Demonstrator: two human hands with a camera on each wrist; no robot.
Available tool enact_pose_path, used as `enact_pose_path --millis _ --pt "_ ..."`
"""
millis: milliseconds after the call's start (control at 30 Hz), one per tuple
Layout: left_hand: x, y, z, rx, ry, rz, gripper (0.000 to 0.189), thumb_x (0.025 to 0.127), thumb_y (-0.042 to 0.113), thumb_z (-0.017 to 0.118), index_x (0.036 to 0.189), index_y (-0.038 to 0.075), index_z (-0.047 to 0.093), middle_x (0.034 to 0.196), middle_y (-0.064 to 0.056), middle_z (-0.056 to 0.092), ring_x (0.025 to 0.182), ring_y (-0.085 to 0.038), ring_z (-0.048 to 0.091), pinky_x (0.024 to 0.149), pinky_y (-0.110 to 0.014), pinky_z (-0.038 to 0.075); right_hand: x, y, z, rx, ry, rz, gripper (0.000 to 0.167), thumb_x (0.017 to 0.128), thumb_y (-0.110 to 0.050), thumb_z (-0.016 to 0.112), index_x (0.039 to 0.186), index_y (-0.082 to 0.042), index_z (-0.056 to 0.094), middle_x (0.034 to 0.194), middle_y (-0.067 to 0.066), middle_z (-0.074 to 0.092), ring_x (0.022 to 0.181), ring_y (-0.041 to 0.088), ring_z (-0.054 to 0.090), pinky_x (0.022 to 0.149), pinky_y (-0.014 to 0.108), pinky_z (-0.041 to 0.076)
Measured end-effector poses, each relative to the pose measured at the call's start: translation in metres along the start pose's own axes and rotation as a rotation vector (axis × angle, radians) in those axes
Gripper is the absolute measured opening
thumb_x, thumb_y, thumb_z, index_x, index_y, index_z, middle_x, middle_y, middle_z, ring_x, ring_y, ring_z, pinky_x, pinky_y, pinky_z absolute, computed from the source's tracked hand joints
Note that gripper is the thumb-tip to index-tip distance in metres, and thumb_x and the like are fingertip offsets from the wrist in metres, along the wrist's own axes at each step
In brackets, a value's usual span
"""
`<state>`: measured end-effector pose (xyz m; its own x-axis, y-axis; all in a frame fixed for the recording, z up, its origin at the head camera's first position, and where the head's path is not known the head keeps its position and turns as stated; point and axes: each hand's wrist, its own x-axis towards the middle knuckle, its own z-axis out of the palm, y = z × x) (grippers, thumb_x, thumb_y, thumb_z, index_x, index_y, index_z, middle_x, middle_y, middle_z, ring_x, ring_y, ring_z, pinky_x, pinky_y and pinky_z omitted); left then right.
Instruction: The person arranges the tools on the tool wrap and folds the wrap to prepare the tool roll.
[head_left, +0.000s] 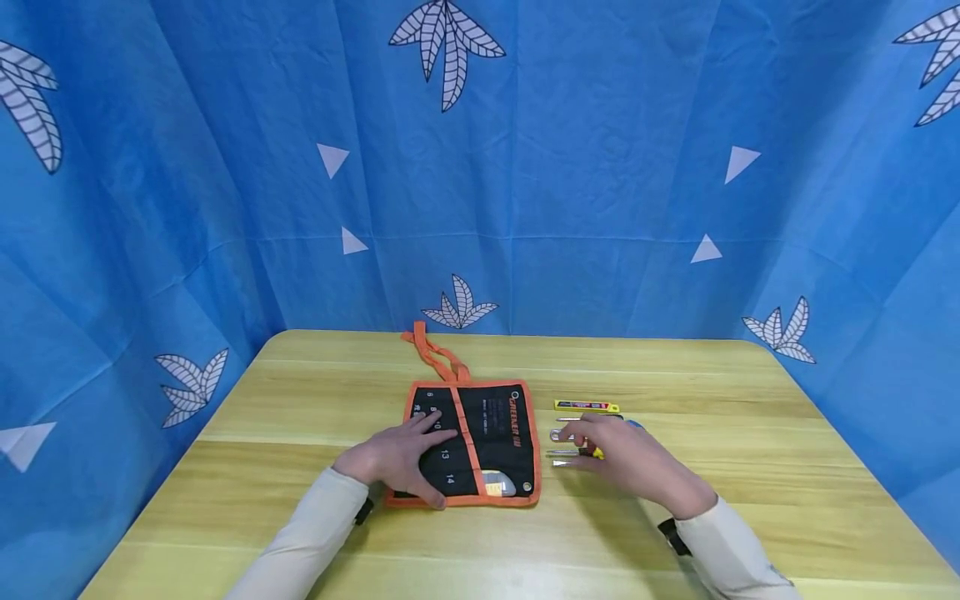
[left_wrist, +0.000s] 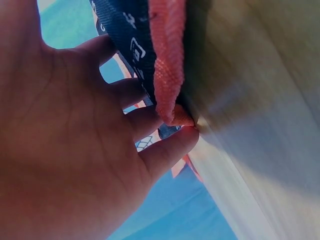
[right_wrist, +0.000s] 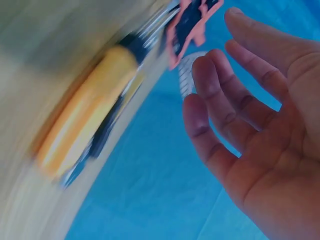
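A black tool pouch (head_left: 498, 433) with orange edging and printed size numbers lies flat on the table. My left hand (head_left: 405, 458) rests on its left part with fingers spread; in the left wrist view the fingertips are at the pouch's orange border (left_wrist: 169, 65). My right hand (head_left: 626, 458) hovers over a row of tools right of the pouch, fingers loosely bent and holding nothing. Partly hidden beneath it are a ring-ended wrench (head_left: 556, 435) and metal shafts. The right wrist view shows a yellow-handled screwdriver (right_wrist: 90, 112), blurred, beside the open palm.
A slim yellow utility knife (head_left: 587, 407) lies at the back of the tool row. Orange tie straps (head_left: 435, 354) trail from the pouch's far edge. The wooden table (head_left: 315, 400) ends at a blue curtain (head_left: 600, 167) on the far side.
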<state>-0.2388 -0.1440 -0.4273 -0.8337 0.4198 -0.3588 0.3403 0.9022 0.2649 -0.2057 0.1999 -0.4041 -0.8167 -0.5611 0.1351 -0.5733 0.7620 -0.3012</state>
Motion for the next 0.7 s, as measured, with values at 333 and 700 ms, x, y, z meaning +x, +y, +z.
enact_pose_path --millis 333,700 --pt "0.000 -0.001 0.001 -0.001 0.001 -0.005 0.103 0.069 0.060 0.088 0.157 0.032 0.042 0.171 -0.002 0.021 0.157 -0.031 0.019 0.119 -0.059 0.032 -0.034 0.044 -0.008 -0.026 0.017 0.098 0.025 0.086 -0.012 0.083 0.109 -0.017 0.075 0.098 -0.006 0.067 0.087 0.013 0.064 0.072 0.031 0.056" --pt "0.000 0.000 0.000 -0.009 0.002 -0.009 0.102 0.069 0.060 0.087 0.157 0.032 0.042 0.171 -0.002 0.021 0.157 -0.031 0.019 0.120 -0.059 0.031 -0.047 0.063 -0.003 -0.019 -0.053 0.141 0.020 0.084 -0.016 0.084 0.102 -0.020 0.075 0.096 -0.010 0.063 0.083 0.007 0.060 0.071 0.030 0.054"
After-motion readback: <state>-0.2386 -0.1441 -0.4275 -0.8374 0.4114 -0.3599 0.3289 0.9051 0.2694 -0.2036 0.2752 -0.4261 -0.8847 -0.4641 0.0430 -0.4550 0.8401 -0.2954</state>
